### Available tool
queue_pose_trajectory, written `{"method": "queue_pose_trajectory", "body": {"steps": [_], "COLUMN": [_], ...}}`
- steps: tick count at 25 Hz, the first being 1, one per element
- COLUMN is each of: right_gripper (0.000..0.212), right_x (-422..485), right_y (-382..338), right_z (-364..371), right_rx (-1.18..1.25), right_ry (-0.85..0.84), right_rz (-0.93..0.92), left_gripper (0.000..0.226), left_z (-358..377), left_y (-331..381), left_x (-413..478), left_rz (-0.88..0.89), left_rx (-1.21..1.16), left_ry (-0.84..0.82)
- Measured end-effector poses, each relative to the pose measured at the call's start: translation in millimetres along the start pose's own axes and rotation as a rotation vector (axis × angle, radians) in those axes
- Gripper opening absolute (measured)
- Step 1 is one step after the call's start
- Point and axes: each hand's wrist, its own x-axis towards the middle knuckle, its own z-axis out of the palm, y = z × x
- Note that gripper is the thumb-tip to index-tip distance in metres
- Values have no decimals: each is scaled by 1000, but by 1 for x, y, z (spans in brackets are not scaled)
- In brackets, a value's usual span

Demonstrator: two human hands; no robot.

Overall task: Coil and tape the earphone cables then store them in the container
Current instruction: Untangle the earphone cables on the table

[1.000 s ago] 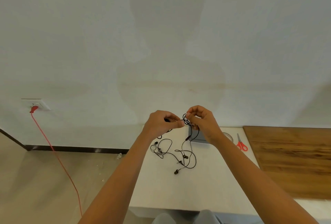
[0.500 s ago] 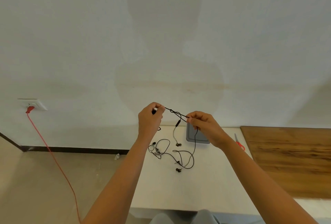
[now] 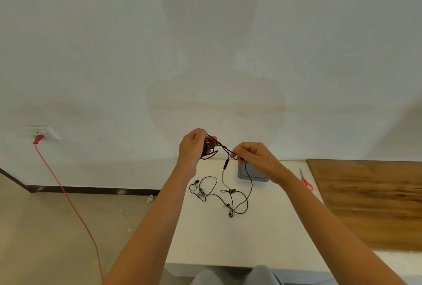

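A thin black earphone cable (image 3: 226, 148) is gripped in loops by the left hand (image 3: 194, 147) and pinched by the right hand (image 3: 258, 159). At the latter's 6 o'clock a flat grey rectangular container (image 3: 253, 176) is seen, contents indiscernible.

Bare room, white table (image 3: 228, 239), wall socket (image 3: 42, 133)

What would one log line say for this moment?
left hand: grips cable loops | right hand: pinches cable | container: on table

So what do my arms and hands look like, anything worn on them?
Nothing worn shows. The left hand and right hand are bare, with no gloves, rings or watch. Both forearms are bare too; no sleeve is in view.
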Motion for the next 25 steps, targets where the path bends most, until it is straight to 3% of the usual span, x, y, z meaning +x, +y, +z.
{"method": "queue_pose_trajectory", "body": {"steps": [4, 7, 10, 17, 21, 25], "right_gripper": [10, 19, 27, 15, 29, 25], "right_x": [-5, -6, -5, -6, -6, -4], "right_y": [2, -1, -5, -15, -12, -9], "right_z": [2, 8, 7, 1, 5, 5], "right_rx": [-28, -151, -130, 32, 62, 41], "right_ry": [6, 101, 93, -54, -122, 2], "right_rz": [-11, 32, 95, 237, 224, 136], "left_gripper": [19, 19, 21, 48, 35, 22], "left_z": [-2, -1, -4, -9, -9, -16], "left_y": [3, -2, -4, -3, -3, -5], "left_x": [0, -1, 0, -4, -3, -2], "left_rz": [-53, -62, -85, 42, 104, -5], "left_rx": [-73, -67, -76, 163, 419, 503], "left_ry": [-3, -1, -15, -124, -138, -253]}}
